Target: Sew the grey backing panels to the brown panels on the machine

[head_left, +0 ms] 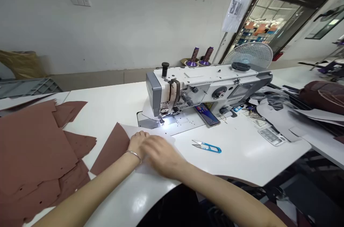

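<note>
A brown piece with a pale underside [112,148] lies at the front of the white table, its left part showing brown. My left hand [138,143], with a silver bangle at the wrist, rests on it, fingers partly hidden behind the other hand. My right hand [161,155] crosses over beside the left one and is smeared by motion. Just behind both hands stands a white sewing machine [199,83], its lamp lit near the needle. Blue thread snips [206,146] lie to the right of my right hand.
Stacked brown pieces [32,148] cover the table's left side. A phone [206,114] lies under the machine arm. Two thread cones [195,57] and a fan [248,55] stand behind. Pale sheets [279,119] and a small clear case [271,136] lie on the right.
</note>
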The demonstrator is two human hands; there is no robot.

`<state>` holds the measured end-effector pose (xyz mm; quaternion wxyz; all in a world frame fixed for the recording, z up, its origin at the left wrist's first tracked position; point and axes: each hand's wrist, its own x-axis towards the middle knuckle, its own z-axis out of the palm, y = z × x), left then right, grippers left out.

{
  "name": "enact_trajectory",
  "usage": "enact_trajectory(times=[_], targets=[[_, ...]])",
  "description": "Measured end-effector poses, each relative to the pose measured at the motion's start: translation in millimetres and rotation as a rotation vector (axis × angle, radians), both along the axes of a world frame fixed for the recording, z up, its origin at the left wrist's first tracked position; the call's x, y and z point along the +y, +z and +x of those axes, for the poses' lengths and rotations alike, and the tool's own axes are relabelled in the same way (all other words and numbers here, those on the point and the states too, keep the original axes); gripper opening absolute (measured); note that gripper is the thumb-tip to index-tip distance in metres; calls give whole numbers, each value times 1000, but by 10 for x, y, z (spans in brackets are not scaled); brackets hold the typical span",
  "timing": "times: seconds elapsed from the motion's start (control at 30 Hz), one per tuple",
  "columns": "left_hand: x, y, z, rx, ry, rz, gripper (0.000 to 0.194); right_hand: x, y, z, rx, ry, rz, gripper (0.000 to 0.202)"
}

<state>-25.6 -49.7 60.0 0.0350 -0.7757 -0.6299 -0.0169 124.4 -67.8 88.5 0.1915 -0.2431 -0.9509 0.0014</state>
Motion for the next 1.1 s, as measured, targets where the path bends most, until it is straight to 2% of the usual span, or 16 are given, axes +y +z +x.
enact_trajectory(times=[0.07, 0.1, 0.17, 0.23, 0.3, 0.37, 0.47, 0.6, 0.73, 0.8, 0.87, 1.0, 1.1], targets=[[-30, 59, -5, 38, 21, -26, 30, 106, -68, 328, -83, -473, -147, 25], [-48, 86, 23, 61, 26, -40, 31, 141, -94, 457, -182, -654, -249, 26], [-81, 107, 141, 81, -47, -53, 31, 169, -128, 613, -349, -818, -398, 34], [-98, 70, 310, 83, -209, -29, 29, 144, -146, 634, -403, -833, -439, 38], [-99, -19, 468, 65, -362, 14, 32, 93, -163, 568, -376, -797, -455, 34], [-97, -124, 566, 41, -413, 39, 37, 48, -185, 484, -334, -758, -503, 24], [-102, -233, 584, 23, -399, 27, 40, 33, -216, 417, -289, -733, -569, 13], [-91, -259, 504, -11, -356, 4, 45, 101, -233, 427, -312, -737, -611, 13], [-26, -264, 398, -21, -201, -21, 51, 186, -278, 410, -283, -694, -669, 32], [-6, -268, 335, -11, -157, -13, 51, 199, -303, 365, -263, -647, -632, 38], [-8, -267, 274, 6, -197, 33, 47, 199, -316, 298, -276, -621, -542, 33], [-5, -234, 178, 63, -325, 162, 41, 266, -316, 150, -313, -662, -372, 22], [72, -167, 157, 110, -287, 157, 36, 413, -323, 101, -321, -688, -342, 20]])
